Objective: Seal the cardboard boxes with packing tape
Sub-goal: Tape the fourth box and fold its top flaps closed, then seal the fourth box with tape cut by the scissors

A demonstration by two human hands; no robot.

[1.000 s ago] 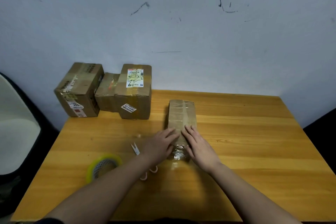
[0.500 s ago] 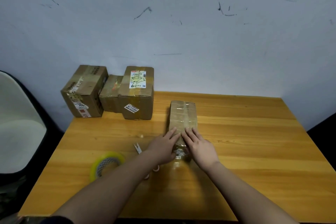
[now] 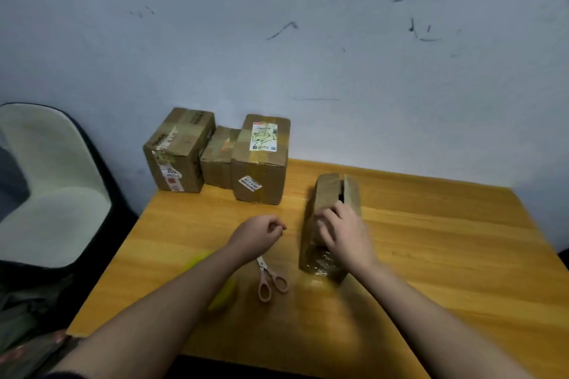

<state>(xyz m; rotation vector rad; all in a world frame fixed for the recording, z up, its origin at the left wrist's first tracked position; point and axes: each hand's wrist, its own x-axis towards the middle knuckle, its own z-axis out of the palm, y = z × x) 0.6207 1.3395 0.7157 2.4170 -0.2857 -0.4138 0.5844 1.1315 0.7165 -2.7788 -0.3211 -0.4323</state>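
Cardboard, brown and narrow: the box stands near the middle of the wooden surface, its long side running away from the viewer. It looks light and fairly stiff, though thin walls like these would likely dent under a hard squeeze. Clear tape wrinkles over its near end and looks slick there, so a grip across the bare cardboard sides would probably hold best. Along the top, a dark gap shows between two flaps towards the far end, so that seam seems not yet sealed.

Draped over the box's top, the right hand has its fingers curled down the left side, gripping it. Left of the box, the left hand hovers above the surface, loosely curled, holding nothing that can be seen.

Just left of the box's near end lie pink-handled scissors. Farther left, a yellow tape roll is mostly hidden beneath the left forearm. Beyond the box and to its left, three taped boxes sit against a grey wall. Well left of the box stands a pale chair.
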